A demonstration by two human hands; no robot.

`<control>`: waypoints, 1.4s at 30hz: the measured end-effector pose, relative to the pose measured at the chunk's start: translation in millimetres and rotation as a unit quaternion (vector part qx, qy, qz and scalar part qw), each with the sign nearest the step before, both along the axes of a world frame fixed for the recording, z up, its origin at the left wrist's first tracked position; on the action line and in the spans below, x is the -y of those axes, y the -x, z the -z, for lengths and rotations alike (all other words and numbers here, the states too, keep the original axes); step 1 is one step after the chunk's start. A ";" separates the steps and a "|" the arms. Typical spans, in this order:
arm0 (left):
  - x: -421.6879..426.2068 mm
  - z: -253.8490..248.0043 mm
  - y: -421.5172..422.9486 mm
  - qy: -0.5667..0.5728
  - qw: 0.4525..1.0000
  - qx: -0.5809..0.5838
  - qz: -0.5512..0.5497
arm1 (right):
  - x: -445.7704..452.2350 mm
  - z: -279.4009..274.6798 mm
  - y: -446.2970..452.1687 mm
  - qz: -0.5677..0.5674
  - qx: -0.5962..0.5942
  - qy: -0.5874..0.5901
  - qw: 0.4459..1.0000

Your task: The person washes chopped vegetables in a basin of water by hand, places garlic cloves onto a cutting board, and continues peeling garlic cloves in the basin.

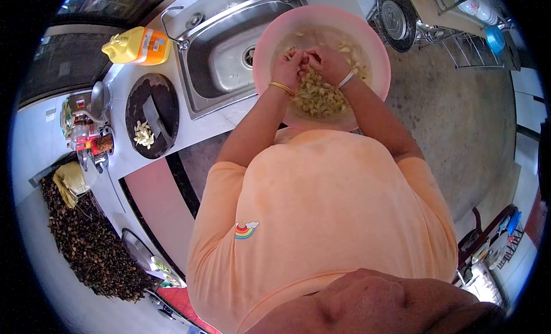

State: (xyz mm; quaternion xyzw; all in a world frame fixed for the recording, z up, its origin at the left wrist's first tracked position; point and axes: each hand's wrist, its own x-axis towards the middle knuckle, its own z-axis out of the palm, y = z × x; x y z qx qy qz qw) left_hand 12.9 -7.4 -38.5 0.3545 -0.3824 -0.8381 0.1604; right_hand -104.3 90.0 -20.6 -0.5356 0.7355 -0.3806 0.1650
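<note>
A large pink basin point(379, 75) of cloudy water stands at the right end of the sink. Many pale green-yellow vegetable pieces point(318, 98) lie in it. Over the basin, my left hand point(290, 68), with a yellow bangle at the wrist, has its fingers pinched together. My right hand point(328, 64), with a silver bangle, meets it fingertip to fingertip, also closed. Whatever lies between the fingers is too small to make out.
Left of the basin is a steel sink point(221, 58). A round dark board point(140, 93) holds a cleaver point(154, 117) and white pieces point(143, 134). A yellow jug point(135, 45) stands behind. Bottles and jars point(92, 136) line the left counter.
</note>
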 end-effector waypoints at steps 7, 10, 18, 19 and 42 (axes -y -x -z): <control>0.2 -5.9 0.9 -0.058 0.997 -0.018 -0.042 | 5.3 27.1 9.8 0.087 0.067 -0.022 0.994; 9.2 -6.9 -1.9 -0.150 0.982 -0.058 -0.103 | 1.9 18.4 26.1 0.239 0.037 -0.053 0.969; 15.1 2.7 -6.1 -0.252 0.942 -0.135 -0.175 | 10.7 52.8 11.2 -0.075 -0.292 -0.227 0.926; 15.5 4.2 -6.0 -0.230 0.949 -0.132 -0.170 | 9.7 51.8 5.1 -0.075 -0.292 -0.228 0.926; -5.3 -4.1 -2.0 0.160 0.977 0.129 0.049 | 3.0 19.8 20.5 0.060 0.399 -0.001 0.915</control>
